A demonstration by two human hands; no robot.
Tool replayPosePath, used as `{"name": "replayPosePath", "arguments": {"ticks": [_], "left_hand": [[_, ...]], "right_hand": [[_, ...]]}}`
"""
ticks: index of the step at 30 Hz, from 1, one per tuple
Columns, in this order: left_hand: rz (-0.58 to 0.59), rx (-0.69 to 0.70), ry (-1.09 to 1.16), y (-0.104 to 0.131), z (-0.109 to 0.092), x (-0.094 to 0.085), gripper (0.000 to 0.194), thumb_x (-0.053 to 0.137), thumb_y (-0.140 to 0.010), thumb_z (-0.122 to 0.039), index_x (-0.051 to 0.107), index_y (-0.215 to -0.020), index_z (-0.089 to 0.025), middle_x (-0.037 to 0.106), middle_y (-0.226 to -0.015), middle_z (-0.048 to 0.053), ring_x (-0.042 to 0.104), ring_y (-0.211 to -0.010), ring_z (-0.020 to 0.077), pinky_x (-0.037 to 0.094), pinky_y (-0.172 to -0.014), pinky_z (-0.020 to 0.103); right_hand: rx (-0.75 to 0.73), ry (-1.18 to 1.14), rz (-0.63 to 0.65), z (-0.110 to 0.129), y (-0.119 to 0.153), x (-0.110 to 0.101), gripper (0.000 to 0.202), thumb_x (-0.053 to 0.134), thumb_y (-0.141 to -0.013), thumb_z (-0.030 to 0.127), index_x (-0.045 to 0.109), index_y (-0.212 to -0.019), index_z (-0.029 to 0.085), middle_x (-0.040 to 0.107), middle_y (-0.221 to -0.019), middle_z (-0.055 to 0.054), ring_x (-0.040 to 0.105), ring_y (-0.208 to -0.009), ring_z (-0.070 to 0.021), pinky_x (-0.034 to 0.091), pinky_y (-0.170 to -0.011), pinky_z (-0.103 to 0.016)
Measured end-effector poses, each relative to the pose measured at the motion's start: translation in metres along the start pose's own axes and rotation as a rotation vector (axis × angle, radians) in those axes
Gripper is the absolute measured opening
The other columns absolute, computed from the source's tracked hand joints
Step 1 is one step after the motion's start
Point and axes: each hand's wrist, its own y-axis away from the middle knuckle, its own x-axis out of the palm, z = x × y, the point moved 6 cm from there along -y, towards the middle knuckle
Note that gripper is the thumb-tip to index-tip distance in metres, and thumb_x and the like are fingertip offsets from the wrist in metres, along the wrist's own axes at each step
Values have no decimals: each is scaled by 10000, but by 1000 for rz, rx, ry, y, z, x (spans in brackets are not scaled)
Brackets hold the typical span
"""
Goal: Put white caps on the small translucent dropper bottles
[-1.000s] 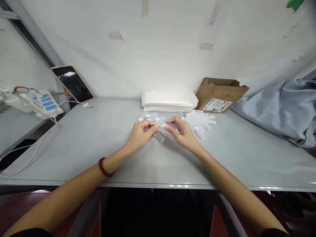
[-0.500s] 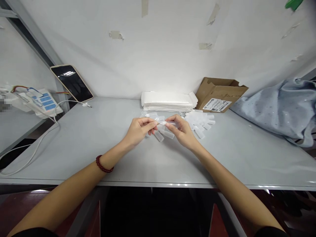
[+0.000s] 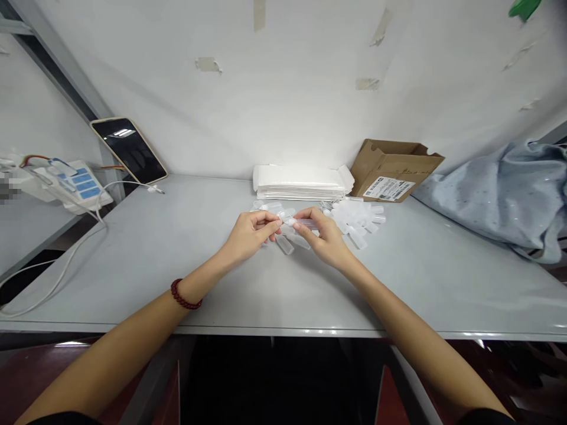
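Observation:
Over the middle of the desk, my two hands meet with fingertips almost touching. My right hand [image 3: 323, 236] pinches a small clear plastic tube [image 3: 308, 224] with a white end, which points toward the left hand. Thumb and forefinger of my left hand [image 3: 254, 232] are pressed together at that white end, on something too small to make out. Beneath and behind the fingers lie several translucent plastic pieces [image 3: 284, 244]. A larger pile of similar clear pieces [image 3: 354, 215] rests just right of my right hand.
A stack of white flat sleeves [image 3: 303, 180] stands against the wall, beside an open cardboard box [image 3: 396, 171]. At the right lies a light blue cloth bag [image 3: 500, 195]. A phone [image 3: 128, 147] leans at the left, near a white cable [image 3: 98, 218] and a power strip [image 3: 84, 186].
Both hands stay nearly in place. My right hand has shifted slightly left with the tube, bringing its white end a little closer to my left fingertips.

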Motion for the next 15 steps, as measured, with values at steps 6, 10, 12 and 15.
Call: {"name": "replayPosePath", "arguments": {"ticks": [6,10,12,15], "left_hand": [[-130,-38,-23,-6,-2,-20,215,663,-761,-360,666,-737,-147,659,-695,36,550,-554,108,421,-498,230],[-178,-78,-87,-9,3,-29,197,645,-765,-339,669,-718,-149,654,-669,36,558,-560,115,397,-498,233],[-193,-94,-124,-10,8,-32,179,634,-760,-320,678,-757,-146,661,-679,39,567,-560,122,402,-507,242],[-226,-78,-143,-11,10,-34,217,612,-743,-273,676,-905,-142,684,-727,45,598,-585,140,431,-532,255]], "right_hand": [[-54,312,-114,-16,-7,-12,281,458,-927,404,530,-1086,183,566,-1133,-140,514,-1073,-277,435,-876,-423],[3,606,-225,-31,-13,-37,193,494,-868,213,591,-1025,156,573,-1065,-164,528,-1002,-306,428,-827,-430],[38,726,-225,-36,-15,-45,191,494,-847,156,622,-989,157,599,-1046,-166,527,-991,-316,415,-792,-426],[59,851,-175,-41,-15,-47,193,490,-837,123,661,-900,186,654,-963,-148,522,-963,-320,384,-746,-423]]}}
